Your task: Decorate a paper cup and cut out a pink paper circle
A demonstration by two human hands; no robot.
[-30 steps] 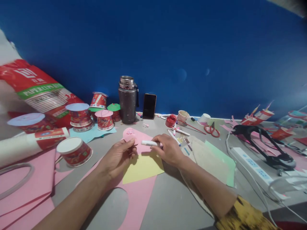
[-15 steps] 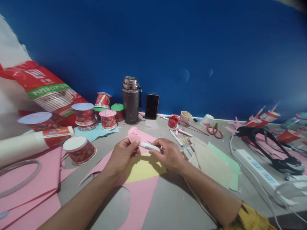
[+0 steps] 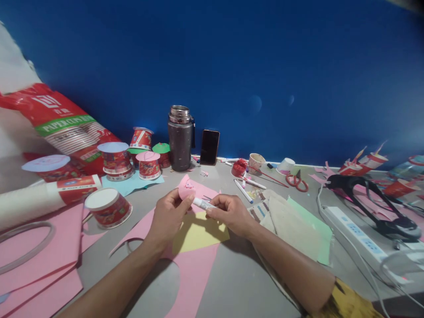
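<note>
My left hand (image 3: pixel 170 214) pinches a small pink paper cutout (image 3: pixel 186 191) with a little face drawn on it, held just above the table. My right hand (image 3: pixel 228 212) grips a white marker (image 3: pixel 203 203) whose tip points left at the lower edge of the cutout. Both hands hover over a yellow sheet (image 3: pixel 198 230) that lies on a larger pink sheet (image 3: pixel 194 274) with a round hole cut in it.
Red paper cups (image 3: pixel 107 207) and a cup sleeve pack (image 3: pixel 62 126) fill the left. A steel flask (image 3: pixel 179 138) and a phone (image 3: pixel 209 147) stand at the blue wall. Markers (image 3: pixel 243 191), red scissors (image 3: pixel 294 180), a power strip (image 3: pixel 356 236) and cables lie to the right.
Both hands have drawn closer together and slightly up. The marker tip now meets the pink cutout, which my left hand has tilted toward it.
</note>
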